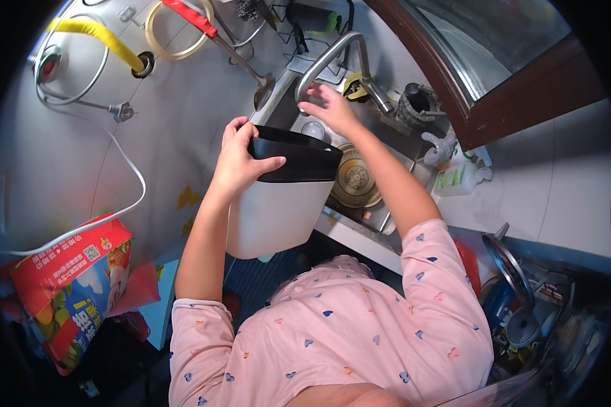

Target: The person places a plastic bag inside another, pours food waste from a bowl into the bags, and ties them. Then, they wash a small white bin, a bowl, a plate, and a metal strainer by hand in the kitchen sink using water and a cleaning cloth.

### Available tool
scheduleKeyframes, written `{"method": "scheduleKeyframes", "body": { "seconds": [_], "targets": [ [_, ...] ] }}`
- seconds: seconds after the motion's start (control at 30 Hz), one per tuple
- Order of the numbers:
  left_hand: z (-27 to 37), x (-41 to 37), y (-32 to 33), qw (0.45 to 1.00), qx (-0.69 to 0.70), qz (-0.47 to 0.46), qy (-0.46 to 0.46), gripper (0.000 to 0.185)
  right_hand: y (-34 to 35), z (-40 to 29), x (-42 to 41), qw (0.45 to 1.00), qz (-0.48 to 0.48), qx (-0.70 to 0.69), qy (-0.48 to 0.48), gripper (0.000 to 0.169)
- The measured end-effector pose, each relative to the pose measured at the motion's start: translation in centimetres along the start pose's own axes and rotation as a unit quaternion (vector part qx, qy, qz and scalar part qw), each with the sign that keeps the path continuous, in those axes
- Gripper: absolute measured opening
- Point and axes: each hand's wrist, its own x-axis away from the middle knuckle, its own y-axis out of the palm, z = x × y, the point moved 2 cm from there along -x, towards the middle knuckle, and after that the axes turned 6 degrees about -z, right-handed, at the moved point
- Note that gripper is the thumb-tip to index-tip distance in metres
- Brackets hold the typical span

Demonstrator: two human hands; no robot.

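Note:
My left hand grips the black rim of a white plastic bin. The bin is held up at the front of a steel sink, its top leaning to the right. My right hand is raised at the end of the curved metal faucet spout, fingers spread; whether the fingertips touch the spout is unclear. Below that hand, a patterned plate or bowl and a small glass-like cup sit in the sink. The inside of the bin is mostly hidden.
A ladle hangs on the left wall near a yellow hose. An open brown-framed window juts in at upper right. Bottles stand right of the sink. A printed bag is at lower left; a pot lid lies lower right.

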Motion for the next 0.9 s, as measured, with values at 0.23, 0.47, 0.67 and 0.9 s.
{"method": "scheduleKeyframes", "body": {
  "seconds": [0.23,0.47,0.67,0.9],
  "targets": [
    [2.0,-0.5,0.1,0.999,-0.047,0.028,0.007,0.052,-2.7,-3.9,-3.4,0.987,0.143,0.063,0.03,0.032],
    [3.7,-0.9,1.1,0.996,-0.06,0.056,0.039,0.053,-5.7,-6.6,-3.9,0.991,0.08,0.106,0.029,0.035],
    [4.1,-1.0,2.3,0.992,-0.076,0.077,0.064,0.053,-7.4,-6.2,-4.4,0.995,0.047,0.073,0.054,0.042],
    [4.0,-1.0,3.7,0.986,-0.032,0.118,0.112,0.053,-10.4,-5.1,-5.2,0.994,0.013,-0.052,0.099,0.037]
  ]
}}
